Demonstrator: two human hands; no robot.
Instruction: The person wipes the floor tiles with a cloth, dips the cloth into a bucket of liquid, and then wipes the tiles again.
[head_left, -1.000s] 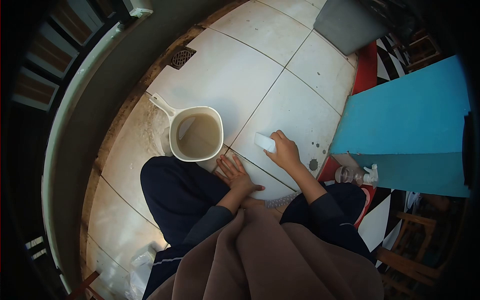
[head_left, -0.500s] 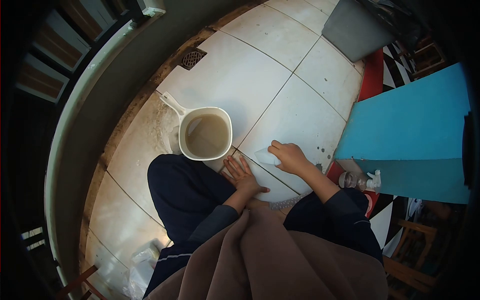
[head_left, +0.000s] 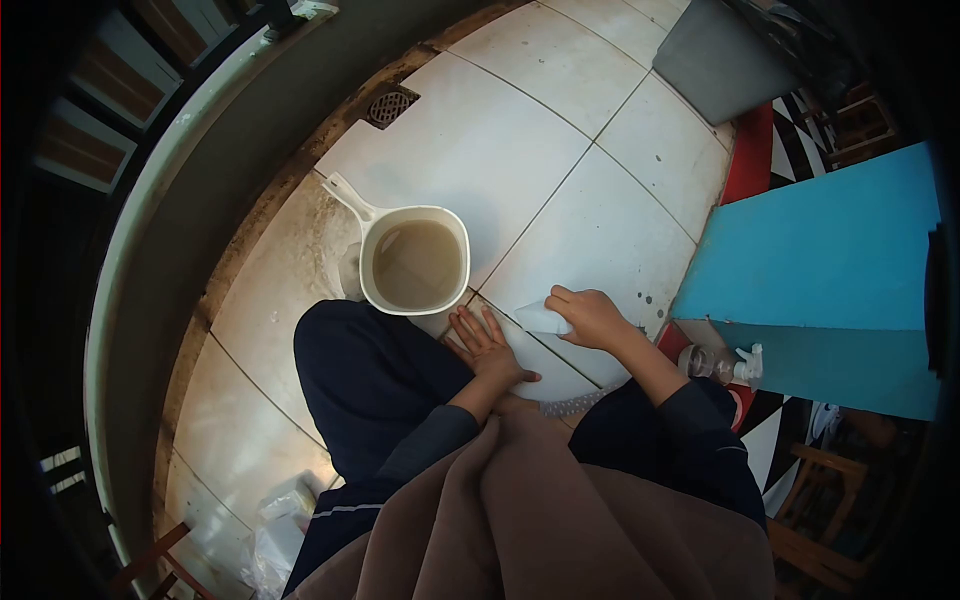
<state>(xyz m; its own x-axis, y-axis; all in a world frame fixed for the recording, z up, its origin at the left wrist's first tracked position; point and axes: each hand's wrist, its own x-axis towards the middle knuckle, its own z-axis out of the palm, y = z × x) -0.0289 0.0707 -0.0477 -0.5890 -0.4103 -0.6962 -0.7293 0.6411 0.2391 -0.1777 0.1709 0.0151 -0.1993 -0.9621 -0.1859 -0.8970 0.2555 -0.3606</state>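
Observation:
My left hand point(head_left: 483, 348) lies with fingers spread on the white floor tile, just below a dipper. That cream plastic dipper point(head_left: 464, 250) is filled with murky water, and its handle points to the upper left. To the right, my right hand point(head_left: 590, 318) grips a small pale, tapering piece point(head_left: 541, 319) against the tile, its tip pointing left toward the dark grout line point(head_left: 541, 343). I cannot tell what kind of thing the pale piece is, as the fingers cover part of it.
A floor drain point(head_left: 390, 106) sits near the low grey wall point(head_left: 262, 150). On the right stand a blue box-like block point(head_left: 810, 250), a clear spray bottle point(head_left: 710, 362) and a grey bin point(head_left: 715, 70). A plastic bag point(head_left: 280, 530) lies at lower left, beside my knee.
My right hand has shifted slightly right and down with the pale piece, still close to the tile. My left hand stays spread in place. The view has tilted a little.

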